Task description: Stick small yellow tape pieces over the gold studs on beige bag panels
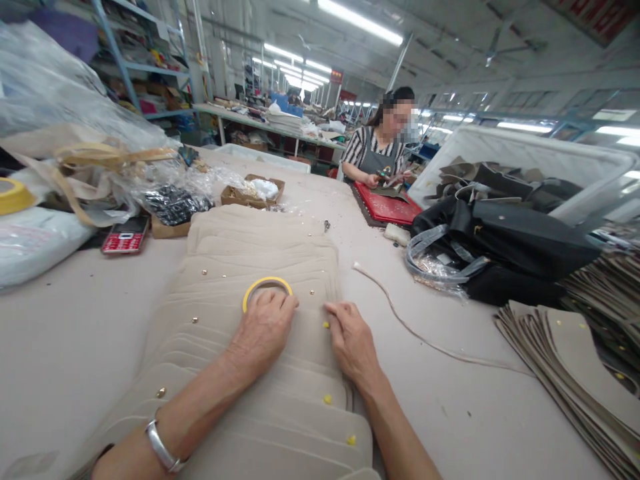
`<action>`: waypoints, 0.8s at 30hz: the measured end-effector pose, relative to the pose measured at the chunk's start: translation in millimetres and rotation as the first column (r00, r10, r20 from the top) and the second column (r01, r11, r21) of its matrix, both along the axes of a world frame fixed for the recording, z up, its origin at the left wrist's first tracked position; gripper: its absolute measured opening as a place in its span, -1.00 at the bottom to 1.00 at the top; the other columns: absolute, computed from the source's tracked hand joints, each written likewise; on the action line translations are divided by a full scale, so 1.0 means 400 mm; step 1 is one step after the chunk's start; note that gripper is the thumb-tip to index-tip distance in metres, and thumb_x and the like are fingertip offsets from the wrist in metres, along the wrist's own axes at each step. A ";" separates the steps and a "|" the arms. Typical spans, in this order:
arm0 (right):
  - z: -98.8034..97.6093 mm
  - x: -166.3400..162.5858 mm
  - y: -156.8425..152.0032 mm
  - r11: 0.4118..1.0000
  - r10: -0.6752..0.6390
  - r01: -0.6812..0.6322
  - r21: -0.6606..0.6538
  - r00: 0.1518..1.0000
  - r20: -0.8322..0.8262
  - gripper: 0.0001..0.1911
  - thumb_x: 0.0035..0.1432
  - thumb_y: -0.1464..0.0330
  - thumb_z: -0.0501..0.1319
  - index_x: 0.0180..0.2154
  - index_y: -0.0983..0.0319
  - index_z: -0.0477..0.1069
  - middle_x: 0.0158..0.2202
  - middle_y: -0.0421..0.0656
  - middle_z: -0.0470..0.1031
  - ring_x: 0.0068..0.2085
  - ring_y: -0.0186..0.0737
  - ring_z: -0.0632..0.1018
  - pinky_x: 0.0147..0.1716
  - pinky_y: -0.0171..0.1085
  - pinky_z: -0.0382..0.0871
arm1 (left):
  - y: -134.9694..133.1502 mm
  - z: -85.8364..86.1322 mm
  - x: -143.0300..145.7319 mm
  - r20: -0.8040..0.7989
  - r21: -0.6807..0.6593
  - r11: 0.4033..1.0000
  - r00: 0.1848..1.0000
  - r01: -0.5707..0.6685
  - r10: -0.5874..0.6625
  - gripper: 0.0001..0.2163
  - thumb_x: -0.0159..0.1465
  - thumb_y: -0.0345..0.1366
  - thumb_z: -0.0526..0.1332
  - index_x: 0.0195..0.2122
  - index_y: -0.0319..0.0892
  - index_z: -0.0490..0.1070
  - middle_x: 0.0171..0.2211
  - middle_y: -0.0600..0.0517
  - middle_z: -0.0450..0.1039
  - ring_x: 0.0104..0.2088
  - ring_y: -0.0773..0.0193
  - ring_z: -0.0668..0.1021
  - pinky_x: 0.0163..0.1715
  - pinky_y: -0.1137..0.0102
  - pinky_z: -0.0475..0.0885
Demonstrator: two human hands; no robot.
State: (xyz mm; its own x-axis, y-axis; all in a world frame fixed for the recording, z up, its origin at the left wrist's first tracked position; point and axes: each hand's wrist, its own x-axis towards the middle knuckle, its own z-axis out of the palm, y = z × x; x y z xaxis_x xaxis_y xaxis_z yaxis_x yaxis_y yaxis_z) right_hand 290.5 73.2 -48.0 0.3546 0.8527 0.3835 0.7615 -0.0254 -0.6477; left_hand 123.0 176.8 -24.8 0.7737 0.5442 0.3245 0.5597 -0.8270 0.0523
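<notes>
I have the left hand [265, 327] closed over the near side of a roll of yellow tape [270, 279], which lies over the middle of the overlapping beige panels [295, 380]. Its fingertips are partly hidden, thumb side toward the right hand [353, 337], with a narrow gap between the two. The right hand sits at the panels' right edge, fingers bent and drawn together beside a small yellow tab; I cannot tell whether they pinch anything. More yellow tabs [327, 399] line that edge nearer me, and metal studs [161, 393] dot the left side.

To my right, a wide stretch of desk [450, 400] surface runs from the panels to a fanned pile of brown strips [575, 373], crossed by a thin cord [425, 342]. Far right, a black handbag [520, 230] limits the reach. On the left, desk surface extends from the panels' slanting edge out of view; a red-keyed phone [125, 237] and a small cardboard box [230, 197] bound it on the far side. Across the desk, a co-worker [373, 150] is at a red tray [370, 200], well apart from my hands.
</notes>
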 end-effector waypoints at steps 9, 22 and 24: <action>-0.021 0.004 -0.007 0.995 0.022 -0.008 -0.099 0.990 0.140 -0.44 0.03 0.68 0.01 -0.01 0.16 0.45 -0.15 -0.11 0.49 -0.17 -0.21 0.55 -0.15 -0.31 0.43 | -0.053 0.012 -0.064 -0.108 -0.100 0.985 0.983 0.140 -0.150 -0.81 0.34 -0.44 0.01 -0.36 -0.16 0.36 -0.43 -0.01 0.41 -0.32 0.12 0.41 -0.23 0.23 0.29; 0.065 -0.053 -0.058 0.959 0.285 -0.264 0.106 0.896 -0.339 -0.78 0.21 0.46 0.15 -0.18 0.22 0.54 -0.27 -0.15 0.58 -0.26 -0.26 0.56 -0.26 -0.33 0.41 | -0.077 0.038 -0.090 0.342 -0.213 0.902 0.893 0.376 -0.291 -0.66 0.41 -0.36 -0.01 0.20 -0.10 0.17 -0.02 -0.01 0.53 -0.05 0.31 0.58 -0.06 0.44 0.49; 0.072 -0.064 -0.063 0.942 0.335 -0.310 0.128 0.883 -0.328 -0.77 0.20 0.49 0.15 -0.16 0.21 0.53 -0.23 -0.14 0.58 -0.24 -0.27 0.55 -0.24 -0.33 0.41 | -0.086 0.040 -0.086 0.322 -0.206 0.905 0.899 0.371 -0.296 -0.59 0.42 -0.37 -0.02 0.28 -0.12 0.05 0.03 -0.05 0.50 -0.01 0.30 0.56 -0.03 0.42 0.49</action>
State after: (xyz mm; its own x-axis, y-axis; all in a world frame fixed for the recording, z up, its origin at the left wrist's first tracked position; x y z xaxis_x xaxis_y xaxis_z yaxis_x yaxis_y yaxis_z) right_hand 264.7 48.1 -19.2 0.1837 0.9180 0.3515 0.4521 0.2386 -0.8595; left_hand 88.4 142.6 -8.7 0.8233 0.3626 0.4367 0.1843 -0.8985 0.3985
